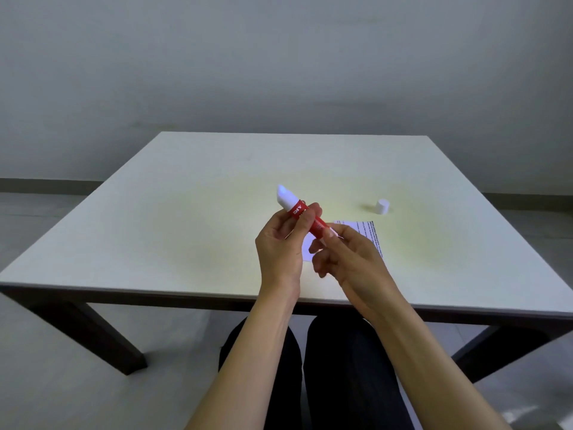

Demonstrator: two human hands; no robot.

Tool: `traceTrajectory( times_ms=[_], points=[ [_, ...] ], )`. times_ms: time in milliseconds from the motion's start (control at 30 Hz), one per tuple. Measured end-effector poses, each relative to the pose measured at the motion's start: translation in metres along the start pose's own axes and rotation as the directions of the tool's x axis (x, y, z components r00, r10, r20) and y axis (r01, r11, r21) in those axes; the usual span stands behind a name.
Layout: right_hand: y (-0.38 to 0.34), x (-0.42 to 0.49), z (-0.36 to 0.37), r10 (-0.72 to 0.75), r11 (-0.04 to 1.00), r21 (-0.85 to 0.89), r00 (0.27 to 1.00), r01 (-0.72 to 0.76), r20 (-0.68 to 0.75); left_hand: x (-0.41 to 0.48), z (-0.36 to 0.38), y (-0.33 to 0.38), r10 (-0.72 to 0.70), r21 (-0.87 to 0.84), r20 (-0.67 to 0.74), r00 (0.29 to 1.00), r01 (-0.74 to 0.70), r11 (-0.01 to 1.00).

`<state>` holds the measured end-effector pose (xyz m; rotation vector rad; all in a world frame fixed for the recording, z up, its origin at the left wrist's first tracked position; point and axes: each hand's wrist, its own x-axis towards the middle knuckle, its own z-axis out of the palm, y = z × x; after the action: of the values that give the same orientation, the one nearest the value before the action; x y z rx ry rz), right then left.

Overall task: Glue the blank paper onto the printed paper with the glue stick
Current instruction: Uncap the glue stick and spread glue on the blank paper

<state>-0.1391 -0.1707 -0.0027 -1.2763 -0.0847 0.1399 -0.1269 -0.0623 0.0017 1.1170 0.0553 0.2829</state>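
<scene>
Two bare forearms are reaching up from the lap over the near edge of the pale, matte table (pixel 155 212). The left hand (pixel 283 240) is gripping the red glue stick (pixel 302 214) around its barrel, above the table, its white, slanted glue tip pointing up and away. The right hand (pixel 344 252) is pinching the stick's lower end. The printed paper (pixel 370 232) is lying flat just behind the hands. A small white cylindrical cap (pixel 382 207) is standing farther right.
</scene>
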Motion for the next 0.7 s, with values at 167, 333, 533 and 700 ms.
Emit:
traceTrajectory(
  times_ms=[167, 333, 533, 700],
  points=[
    [0.000, 0.006, -0.003, 0.228, 0.973, -0.021, 0.971, -0.230, -0.074, 0.002, -0.005, -0.009, -0.029, 0.002, 0.057, 0.998, 0.028, 1.000],
    [0.004, 0.009, -0.001, 0.020, 0.995, 0.092, 0.999, -0.024, 0.042, 0.007, -0.003, -0.012, -0.032, 0.051, 0.072, 0.997, 0.028, 0.998],
    [-0.010, 0.035, -0.026, 0.185, 0.913, 0.403, 0.946, -0.065, -0.266, 0.058, -0.063, -0.004, -0.218, 0.803, 0.425, 0.879, -0.254, 0.540],
    [-0.013, 0.060, -0.037, 0.153, 0.936, 0.349, 0.953, -0.054, -0.262, 0.103, -0.102, 0.008, -0.467, 0.887, 0.461, 0.755, -0.382, 0.259]
  ],
)
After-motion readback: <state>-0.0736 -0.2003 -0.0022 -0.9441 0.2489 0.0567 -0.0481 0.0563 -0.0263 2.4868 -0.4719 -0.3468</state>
